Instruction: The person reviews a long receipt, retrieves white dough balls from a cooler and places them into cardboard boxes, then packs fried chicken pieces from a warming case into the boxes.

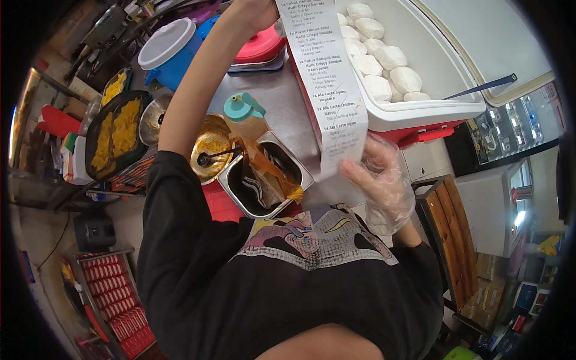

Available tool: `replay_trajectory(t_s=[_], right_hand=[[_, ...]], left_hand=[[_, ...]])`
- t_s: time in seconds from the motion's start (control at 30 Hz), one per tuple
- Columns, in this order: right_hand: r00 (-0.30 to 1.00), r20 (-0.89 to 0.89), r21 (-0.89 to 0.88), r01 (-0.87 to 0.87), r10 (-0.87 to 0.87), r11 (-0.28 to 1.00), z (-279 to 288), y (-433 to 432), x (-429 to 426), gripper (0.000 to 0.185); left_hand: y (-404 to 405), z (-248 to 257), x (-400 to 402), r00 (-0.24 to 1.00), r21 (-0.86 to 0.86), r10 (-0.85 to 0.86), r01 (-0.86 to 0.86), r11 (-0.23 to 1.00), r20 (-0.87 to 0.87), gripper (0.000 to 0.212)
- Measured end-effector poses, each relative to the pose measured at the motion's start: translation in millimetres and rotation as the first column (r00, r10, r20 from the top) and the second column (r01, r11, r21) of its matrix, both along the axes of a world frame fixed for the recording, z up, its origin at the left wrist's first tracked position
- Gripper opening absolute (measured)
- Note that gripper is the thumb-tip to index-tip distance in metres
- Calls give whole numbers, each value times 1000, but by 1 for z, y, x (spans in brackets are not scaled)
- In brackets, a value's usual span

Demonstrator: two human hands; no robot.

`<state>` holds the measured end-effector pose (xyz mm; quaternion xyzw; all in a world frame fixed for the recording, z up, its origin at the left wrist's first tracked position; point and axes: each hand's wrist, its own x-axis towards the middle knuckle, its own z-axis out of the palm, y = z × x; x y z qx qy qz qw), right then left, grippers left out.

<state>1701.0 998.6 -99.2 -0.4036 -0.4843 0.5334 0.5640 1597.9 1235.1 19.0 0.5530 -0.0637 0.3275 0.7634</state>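
Observation:
A long printed paper receipt (330, 85) hangs in front of me, its text crossed by a few pen strokes. My left hand (258, 15), bare, is at the receipt's upper left edge; its fingers are mostly hidden or cut off by the frame. In a clear plastic glove, my right hand (380, 180) pinches the bottom end, thumb on the printed side. Below the paper stands a steel food pan (234, 198) with an orange-brown plastic bag (265, 173) inside. To the right, a red and white cooler box (427, 114) holds several white wrapped bundles (389, 58).
Left of the pan are a sauce-smeared metal bowl (204, 155) and a bottle with a turquoise lid (243, 108). Farther back stand a blue tub (173, 58) and a red lid (261, 45). A dark tray of yellow food (119, 130) sits at left, a wooden-slat bench (452, 238) at right.

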Motion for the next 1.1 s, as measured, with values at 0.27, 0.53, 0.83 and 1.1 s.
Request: replay_trajectory(t_s=[0.27, 0.53, 0.83, 1.1], right_hand=[[995, 9, 40, -95, 94, 995, 5, 3, -7, 28], [989, -137, 46, -46, 52, 998, -4, 28, -39, 30], [984, -160, 4, -79, 79, 997, -1, 42, -59, 26], [998, -61, 55, -18, 21, 998, -16, 54, -61, 27]], left_hand=[[-18, -9, -26, 999, -72, -10, 13, 997, 42, 45], [-51, -24, -60, 1000, -26, 26, -25, 999, 17, 47], [-73, -44, -81, 992, -207, 118, -126, 970, -51, 50], [-68, -68, -87, 995, -40, 73, -76, 996, -75, 46]])
